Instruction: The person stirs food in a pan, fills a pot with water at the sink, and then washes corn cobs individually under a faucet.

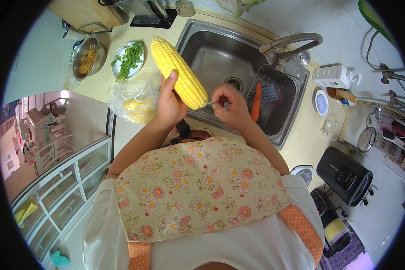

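My left hand (pixel 171 104) grips a husked ear of yellow corn (pixel 179 72) near its lower end, thumb laid along the kernels. The ear is held tilted, partly over the near left side of the stainless steel sink (pixel 212 54). At the cob's lower end, my right hand (pixel 232 107) pinches a thin pale strand (pixel 210 102), seemingly corn silk, between thumb and forefinger. Left of my left hand lies a clear plastic bag (pixel 116 96) with more yellow corn (pixel 140 106) in it. An orange carrot (pixel 257 101) rests in the sink's wire basket (pixel 273 116), beyond my right hand.
An arched faucet (pixel 290 38) reaches over the sink. Leafy greens (pixel 130 60) on a plate and a steel bowl (pixel 101 55) of brownish shredded food stand at left. A white pump bottle (pixel 334 77), a glass (pixel 331 129) and a black appliance (pixel 341 175) line the right.
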### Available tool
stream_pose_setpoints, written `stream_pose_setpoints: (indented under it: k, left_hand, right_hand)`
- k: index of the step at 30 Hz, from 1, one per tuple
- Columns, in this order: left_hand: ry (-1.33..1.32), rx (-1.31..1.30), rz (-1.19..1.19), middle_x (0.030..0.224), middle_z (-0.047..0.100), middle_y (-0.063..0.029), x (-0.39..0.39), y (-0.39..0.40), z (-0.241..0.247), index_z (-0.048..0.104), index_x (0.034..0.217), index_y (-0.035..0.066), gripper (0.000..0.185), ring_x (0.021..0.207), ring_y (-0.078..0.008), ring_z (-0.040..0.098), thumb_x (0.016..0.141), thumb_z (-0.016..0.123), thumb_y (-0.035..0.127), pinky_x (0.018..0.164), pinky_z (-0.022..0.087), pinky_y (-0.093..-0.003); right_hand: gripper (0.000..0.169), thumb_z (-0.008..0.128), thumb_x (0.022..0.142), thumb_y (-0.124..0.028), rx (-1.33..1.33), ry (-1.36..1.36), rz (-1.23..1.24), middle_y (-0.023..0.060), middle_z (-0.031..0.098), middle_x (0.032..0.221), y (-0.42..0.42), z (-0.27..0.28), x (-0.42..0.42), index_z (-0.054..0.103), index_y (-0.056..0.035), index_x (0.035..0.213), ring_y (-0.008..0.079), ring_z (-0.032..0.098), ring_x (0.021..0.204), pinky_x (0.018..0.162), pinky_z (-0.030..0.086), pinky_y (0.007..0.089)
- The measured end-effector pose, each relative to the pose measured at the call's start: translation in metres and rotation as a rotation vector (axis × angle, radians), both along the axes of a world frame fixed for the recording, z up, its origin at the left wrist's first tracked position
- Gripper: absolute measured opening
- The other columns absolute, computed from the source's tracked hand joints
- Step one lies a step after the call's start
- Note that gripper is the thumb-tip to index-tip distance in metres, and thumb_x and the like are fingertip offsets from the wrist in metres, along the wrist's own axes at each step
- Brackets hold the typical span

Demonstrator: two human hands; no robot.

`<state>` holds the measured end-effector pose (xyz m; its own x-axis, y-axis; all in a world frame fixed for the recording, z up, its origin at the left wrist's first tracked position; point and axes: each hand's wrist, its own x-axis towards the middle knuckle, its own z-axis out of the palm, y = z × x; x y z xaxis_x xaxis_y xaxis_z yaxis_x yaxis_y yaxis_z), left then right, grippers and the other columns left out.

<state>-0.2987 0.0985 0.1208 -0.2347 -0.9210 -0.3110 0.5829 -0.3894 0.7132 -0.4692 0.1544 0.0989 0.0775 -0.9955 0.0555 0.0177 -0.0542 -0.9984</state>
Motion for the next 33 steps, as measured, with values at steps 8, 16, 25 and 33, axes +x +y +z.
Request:
stream_pose_setpoints:
  k: [8, 16, 25, 33]
  left_hand:
    - [0.03, 0.071, 0.026, 0.11, 0.053, -0.0149, 0.001, -0.003, -0.006, 0.04, 0.122, 0.003, 0.048, 0.099, -0.0289, 0.055, 0.092, 0.044, 0.041, 0.088, 0.044, -0.0441]
    - [0.047, 0.098, 0.031, 0.108, 0.054, -0.014, 0.003, -0.004, -0.006, 0.041, 0.12, 0.003, 0.049, 0.097, -0.0284, 0.055, 0.092, 0.045, 0.043, 0.087, 0.044, -0.0438]
    - [0.096, 0.165, 0.036, 0.108, 0.054, -0.0145, 0.003, -0.006, 0.003, 0.042, 0.12, 0.005, 0.048, 0.096, -0.0298, 0.055, 0.091, 0.045, 0.043, 0.087, 0.044, -0.0454]
    - [0.088, 0.23, 0.027, 0.104, 0.055, -0.0132, 0.007, -0.013, -0.005, 0.045, 0.115, 0.004, 0.052, 0.088, -0.0293, 0.057, 0.091, 0.04, 0.05, 0.08, 0.048, -0.0442]
  right_hand:
    - [0.037, 0.078, 0.066, -0.015, -0.217, 0.186, -0.119, 0.0043, 0.054, 0.087, -0.005, 0.023, 0.012, 0.061, -0.0075, 0.098, 0.0158, 0.054, 0.072, 0.066, 0.046, 0.0263]
    - [0.011, 0.073, 0.071, -0.01, -0.421, 0.27, -0.148, 0.0041, 0.057, 0.086, -0.004, 0.003, 0.016, 0.066, -0.0057, 0.078, 0.0177, 0.057, 0.072, 0.062, 0.046, 0.0278]
    - [0.01, 0.067, 0.077, -0.012, -0.241, 0.279, 0.045, 0.0042, 0.058, 0.085, -0.002, 0.003, 0.004, 0.063, -0.0052, 0.083, 0.0195, 0.057, 0.075, 0.065, 0.046, 0.0288]
    - [0.015, 0.063, 0.081, -0.019, -0.136, 0.52, 0.238, 0.0083, 0.059, 0.085, -0.002, -0.016, -0.016, 0.06, -0.0043, 0.081, 0.0269, 0.058, 0.077, 0.065, 0.046, 0.0356]
